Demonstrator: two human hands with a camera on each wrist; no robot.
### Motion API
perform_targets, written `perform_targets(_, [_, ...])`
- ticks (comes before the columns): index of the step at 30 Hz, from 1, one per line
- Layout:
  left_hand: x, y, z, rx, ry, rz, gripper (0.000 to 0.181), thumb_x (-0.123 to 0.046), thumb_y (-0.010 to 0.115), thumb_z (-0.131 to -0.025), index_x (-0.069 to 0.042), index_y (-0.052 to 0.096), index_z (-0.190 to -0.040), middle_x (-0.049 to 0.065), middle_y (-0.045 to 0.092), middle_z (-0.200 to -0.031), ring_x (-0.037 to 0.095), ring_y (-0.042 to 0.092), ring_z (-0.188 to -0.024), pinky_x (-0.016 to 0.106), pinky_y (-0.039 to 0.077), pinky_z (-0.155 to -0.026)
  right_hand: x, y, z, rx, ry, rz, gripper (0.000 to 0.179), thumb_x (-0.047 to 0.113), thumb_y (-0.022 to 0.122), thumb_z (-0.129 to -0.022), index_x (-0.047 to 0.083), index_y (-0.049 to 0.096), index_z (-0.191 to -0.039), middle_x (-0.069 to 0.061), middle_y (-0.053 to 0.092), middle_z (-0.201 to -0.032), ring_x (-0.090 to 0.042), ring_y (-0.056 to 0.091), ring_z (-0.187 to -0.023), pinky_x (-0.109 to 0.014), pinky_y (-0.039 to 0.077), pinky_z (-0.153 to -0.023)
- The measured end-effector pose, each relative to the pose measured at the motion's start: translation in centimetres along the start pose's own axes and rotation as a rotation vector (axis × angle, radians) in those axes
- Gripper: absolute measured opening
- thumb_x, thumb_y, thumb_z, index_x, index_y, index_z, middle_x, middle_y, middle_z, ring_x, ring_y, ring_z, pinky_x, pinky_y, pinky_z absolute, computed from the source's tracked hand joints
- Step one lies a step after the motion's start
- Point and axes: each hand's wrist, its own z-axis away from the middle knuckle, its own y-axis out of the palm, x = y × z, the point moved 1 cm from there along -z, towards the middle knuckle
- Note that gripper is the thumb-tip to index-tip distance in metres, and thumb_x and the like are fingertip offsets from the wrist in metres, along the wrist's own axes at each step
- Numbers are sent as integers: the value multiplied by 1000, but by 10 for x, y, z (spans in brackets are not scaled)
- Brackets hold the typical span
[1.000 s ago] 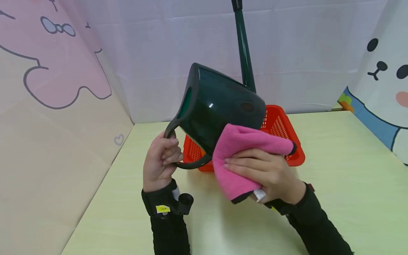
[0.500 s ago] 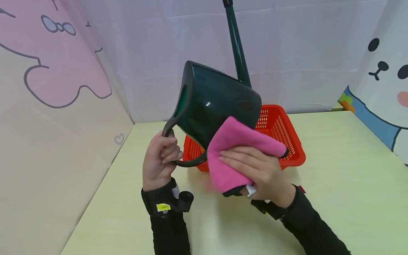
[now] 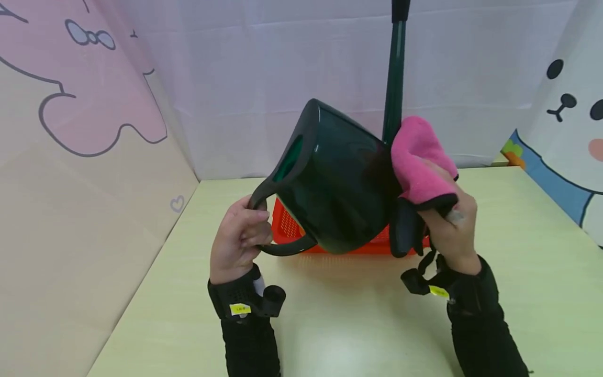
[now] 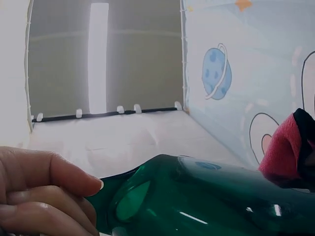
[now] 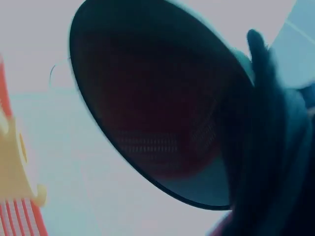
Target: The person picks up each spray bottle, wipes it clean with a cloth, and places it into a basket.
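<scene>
A dark green watering can is held tilted in the air, its long spout pointing up. My left hand grips its looped handle, fingers curled round it; this hand also shows in the left wrist view. In my right hand is a pink cloth with black edging, pressed to the can's bottom end. Across the right wrist view, the can's flat base appears as a dark oval, with the dark side of the cloth against its right edge.
Behind the can, a red plastic basket stands on the pale table, mostly hidden. A yellow object shows by the basket in the right wrist view. White and printed curtains enclose the back and sides.
My right hand has carried the cloth right and up, from the can's lower side to its base. The can has shifted right and turned, its spout now more upright. The left hand keeps its grip.
</scene>
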Motion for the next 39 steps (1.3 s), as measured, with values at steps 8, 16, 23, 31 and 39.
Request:
perform_targets(8, [4, -1, -3, -77, 17, 7, 29, 2, 29, -87, -11, 51, -73, -1, 29, -52, 13, 23, -41, 27, 10, -44, 11, 30, 7, 258, -487, 64, 44, 44, 59, -83, 5, 71, -99, -6, 69, -103, -22, 61, -100, -26, 41, -99])
perform_targets(16, [6, -3, -6, -137, 33, -2, 31, 1, 28, -89, -11, 48, -68, -1, 26, -52, 11, 22, -41, 26, 10, -45, 31, 66, 38, 682, -613, 430, 48, 38, 75, -70, 8, 67, -107, -4, 69, -104, -20, 65, -97, -28, 47, -93])
perform_targets(23, [5, -5, -6, -140, 35, 13, 31, 1, 28, -89, -10, 48, -68, -1, 27, -51, 11, 23, -40, 26, 10, -45, 30, 70, 38, 621, -596, 418, 44, 35, 70, -76, 6, 66, -108, -7, 68, -106, -22, 64, -101, -27, 39, -102])
perform_targets(31, [2, -3, -3, -70, 19, 13, 31, 2, 28, -87, -10, 53, -73, -1, 30, -52, 14, 24, -41, 27, 10, -44, 19, 43, 12, 128, -397, 61, 38, 27, 60, -87, -8, 63, -100, -10, 67, -106, -17, 60, -110, -29, 41, -100])
perform_targets(39, [-1, -2, 0, 27, -30, 6, 29, 3, 31, -86, -11, 54, -75, -1, 30, -53, 14, 24, -41, 27, 10, -42, 1, 2, 2, -85, 61, -119, 27, -3, 53, -80, 19, 69, -84, 15, 66, -74, 4, 55, -60, -11, 44, -60])
